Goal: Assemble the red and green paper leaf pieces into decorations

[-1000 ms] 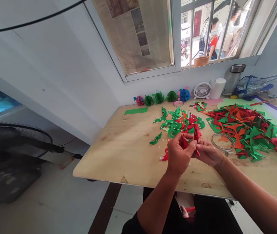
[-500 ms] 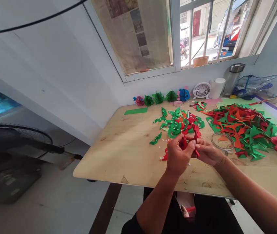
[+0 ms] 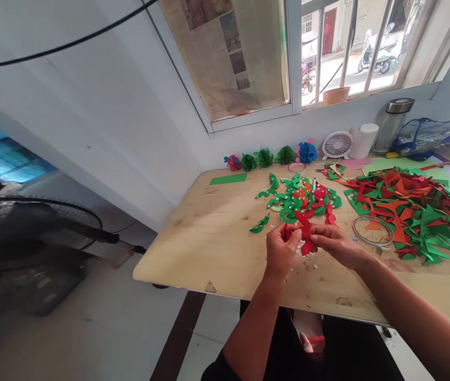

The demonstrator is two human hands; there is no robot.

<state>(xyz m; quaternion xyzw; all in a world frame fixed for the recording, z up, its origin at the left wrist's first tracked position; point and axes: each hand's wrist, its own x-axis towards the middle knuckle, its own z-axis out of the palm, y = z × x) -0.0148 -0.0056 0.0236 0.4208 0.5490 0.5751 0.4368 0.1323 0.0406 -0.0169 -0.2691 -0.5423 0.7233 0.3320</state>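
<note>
Between my two hands, over the table's near part, is a red paper piece (image 3: 306, 233) with a wavy outline. My left hand (image 3: 281, 247) has its fingers closed round folded red paper and pinches the wavy piece's left side between thumb and finger. At the right side of that piece, my right hand (image 3: 333, 244) pinches its edge. Small white bits lie on the wood below. Just beyond my hands is a pile of green and red cut pieces (image 3: 298, 197) with white squares on them.
A large heap of red and green scraps (image 3: 411, 206) covers the table's (image 3: 193, 248) right side, beside a metal ring (image 3: 373, 246). Along the wall stand paper ornaments (image 3: 265, 157), a small fan (image 3: 337, 145), a white cylinder (image 3: 364, 141) and a bottle (image 3: 393, 126).
The wavy red piece, earlier seen nearly edge-on, now shows its flat face between my hands. My hands are slightly further apart. The camera view has shifted, and the person outside is out of sight.
</note>
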